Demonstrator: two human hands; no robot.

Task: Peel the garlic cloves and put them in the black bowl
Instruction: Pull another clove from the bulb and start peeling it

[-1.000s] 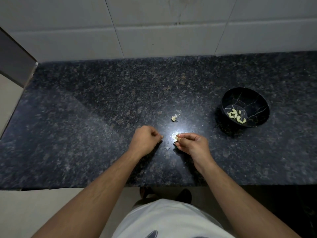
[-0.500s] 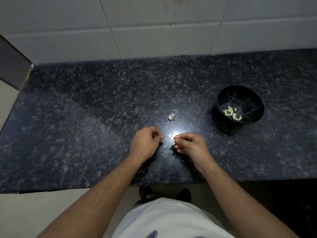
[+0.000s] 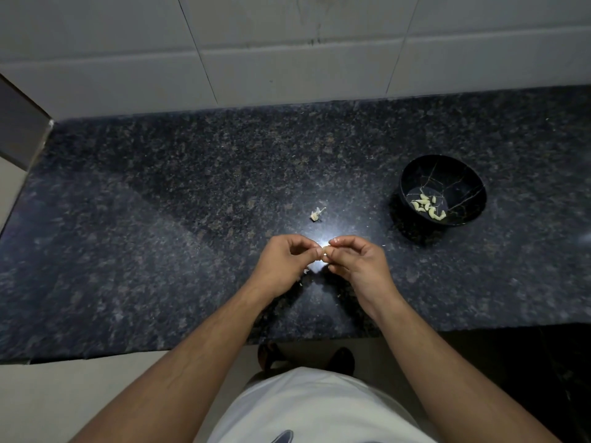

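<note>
A small pale garlic clove (image 3: 324, 252) sits between my two hands, low over the dark granite counter (image 3: 160, 219). My right hand (image 3: 358, 262) pinches it with thumb and forefinger. The fingertips of my left hand (image 3: 286, 263) meet the clove from the left, fingers curled. The black bowl (image 3: 460, 180) stands to the right and further back, holding several peeled cloves (image 3: 428, 206). A scrap of garlic skin and stem (image 3: 316, 214) lies on the counter just beyond my hands.
Tiny bits of peel (image 3: 305, 271) lie under my hands. A white tiled wall (image 3: 287, 43) rises behind the counter. The counter's front edge (image 3: 128, 353) runs close to my body, with floor below.
My left hand has moved right and closed the gap, and its fingertips now meet the clove that my right hand holds. Both hands have lifted slightly off the counter.
</note>
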